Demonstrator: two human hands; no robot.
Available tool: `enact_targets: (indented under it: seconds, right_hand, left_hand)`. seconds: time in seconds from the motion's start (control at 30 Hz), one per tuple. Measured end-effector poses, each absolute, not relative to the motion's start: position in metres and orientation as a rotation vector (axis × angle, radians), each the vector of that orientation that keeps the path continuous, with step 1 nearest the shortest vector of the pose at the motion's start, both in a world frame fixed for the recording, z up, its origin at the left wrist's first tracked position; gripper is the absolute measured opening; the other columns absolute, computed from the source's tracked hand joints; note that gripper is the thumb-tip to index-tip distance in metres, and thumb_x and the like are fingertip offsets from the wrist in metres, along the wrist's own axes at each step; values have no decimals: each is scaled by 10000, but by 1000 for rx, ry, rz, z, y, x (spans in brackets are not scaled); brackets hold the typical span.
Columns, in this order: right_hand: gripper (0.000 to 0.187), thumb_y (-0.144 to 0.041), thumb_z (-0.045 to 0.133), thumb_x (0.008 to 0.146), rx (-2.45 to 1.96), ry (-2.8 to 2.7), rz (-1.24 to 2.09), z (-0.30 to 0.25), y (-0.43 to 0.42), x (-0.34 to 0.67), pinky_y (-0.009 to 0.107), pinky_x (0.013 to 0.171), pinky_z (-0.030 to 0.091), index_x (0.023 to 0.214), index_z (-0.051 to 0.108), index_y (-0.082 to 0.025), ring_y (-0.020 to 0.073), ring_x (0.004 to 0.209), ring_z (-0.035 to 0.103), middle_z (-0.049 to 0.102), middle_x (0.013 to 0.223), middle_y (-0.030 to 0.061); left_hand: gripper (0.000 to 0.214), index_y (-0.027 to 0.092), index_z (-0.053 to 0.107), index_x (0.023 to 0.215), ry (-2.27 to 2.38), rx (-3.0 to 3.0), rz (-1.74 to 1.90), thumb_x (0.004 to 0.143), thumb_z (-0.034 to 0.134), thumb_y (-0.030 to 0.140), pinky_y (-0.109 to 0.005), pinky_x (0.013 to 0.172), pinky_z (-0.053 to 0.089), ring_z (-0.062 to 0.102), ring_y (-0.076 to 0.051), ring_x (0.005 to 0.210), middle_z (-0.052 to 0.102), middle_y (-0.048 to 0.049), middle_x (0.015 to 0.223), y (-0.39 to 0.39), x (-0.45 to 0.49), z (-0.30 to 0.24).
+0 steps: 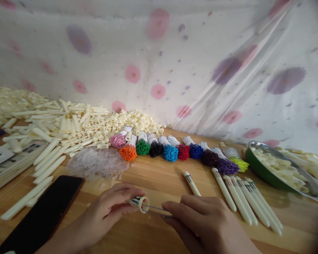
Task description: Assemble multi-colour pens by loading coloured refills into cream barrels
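Left hand (106, 209) pinches barrel (140, 204); right hand (204, 220) closed on refill (155, 208) at barrel mouth — likely risk: thin refill may bend if misaligned.

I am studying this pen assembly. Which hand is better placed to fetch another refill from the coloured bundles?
Probably the right. The right hand pinches only a thin refill, its tip at the pen barrel, and the coloured bundles lie ahead of it. The left hand grips the barrel and steadies it.

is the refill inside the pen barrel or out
Mostly out: the refill spans bare from the right hand to the open mouth of the pen barrel in the left hand.
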State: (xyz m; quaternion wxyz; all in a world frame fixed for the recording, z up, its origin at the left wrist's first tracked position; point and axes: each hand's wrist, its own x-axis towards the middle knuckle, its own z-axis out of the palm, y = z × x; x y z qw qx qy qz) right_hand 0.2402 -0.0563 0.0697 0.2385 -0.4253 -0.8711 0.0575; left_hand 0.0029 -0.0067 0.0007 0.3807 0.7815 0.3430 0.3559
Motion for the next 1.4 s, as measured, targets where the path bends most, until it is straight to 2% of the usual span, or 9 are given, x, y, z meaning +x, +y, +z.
enact_targets:
  seconds: [0.17, 0.37, 0.6, 0.77, 0.97, 1.13, 1.27, 1.33, 1.4]
  right_hand:
    - [150, -161, 478, 902, -1148, -2403, 85, 69, -55, 238, 220, 473, 321, 886, 625, -188, 99, 506, 512, 575, 603, -18]
    - [172, -107, 464, 887, -1060, -2419, 29, 70, -53, 240, 228, 448, 277, 937, 613, -175, 94, 477, 447, 528, 578, -27]
    - [189, -75, 450, 880, -1000, -2425, -31, 67, -51, 240, 235, 447, 257, 937, 603, -170, 90, 477, 444, 503, 571, -33]
    - [172, -90, 466, 886, -1017, -2442, 12, 66, -50, 241, 244, 453, 263, 912, 617, -169, 95, 481, 449, 523, 581, -26]
    - [174, -227, 457, 923, -1197, -2360, 113, 75, -52, 252, 230, 496, 356, 907, 629, -206, 119, 548, 559, 609, 648, 4]
    - [190, -286, 458, 913, -1544, -2234, 227, 58, -25, 264, 230, 578, 425, 936, 642, -249, 157, 676, 637, 691, 813, 20]
    - [149, -279, 485, 904, -2070, -2134, 136, 16, 4, 257, 244, 518, 373, 932, 607, -199, 202, 632, 643, 700, 745, 47]
    - [117, -252, 512, 887, -2095, -2142, 95, -2, 10, 249, 252, 540, 368, 904, 604, -181, 221, 699, 642, 696, 786, 73]
    - [127, -288, 532, 877, -2069, -2156, 60, -10, 9, 244, 256, 584, 372, 863, 604, -184, 230, 794, 626, 685, 848, 81]
  left_hand:
    - [418, 395, 653, 1079, 890, 1987, 906, 792, 596, 97, -244, 853, 519, 652, -171, 997, 711, 38, 1054, -7, 4, 0]
    - [421, 417, 646, 1082, 907, 2006, 897, 788, 614, 117, -216, 859, 509, 658, -152, 986, 719, 67, 1054, -8, 4, 2]
    - [444, 417, 580, 1176, 900, 2081, 785, 822, 585, 150, -266, 894, 496, 627, -172, 1047, 697, 57, 1129, -10, 3, 2]
    - [446, 445, 559, 1185, 883, 2086, 772, 839, 573, 163, -248, 893, 488, 621, -159, 1046, 694, 76, 1129, -10, 5, 6]
    - [368, 415, 624, 1081, 913, 1964, 816, 823, 583, 157, -192, 845, 496, 648, -135, 980, 706, 78, 1052, -9, 5, 2]
    - [272, 385, 619, 1053, 1057, 1781, 836, 831, 577, 234, -183, 830, 500, 651, -135, 969, 702, 71, 1041, -10, 4, -11]
    - [257, 372, 579, 1116, 1099, 1682, 820, 866, 522, 352, -215, 892, 468, 614, -158, 1046, 667, 53, 1138, -8, 4, -22]
    - [284, 347, 556, 1147, 1139, 1633, 804, 876, 490, 403, -222, 854, 487, 640, -163, 974, 681, 33, 1082, -7, 4, -25]
    - [308, 316, 546, 1154, 1192, 1613, 784, 880, 468, 435, -219, 786, 505, 660, -160, 854, 699, 24, 939, -6, 5, -27]
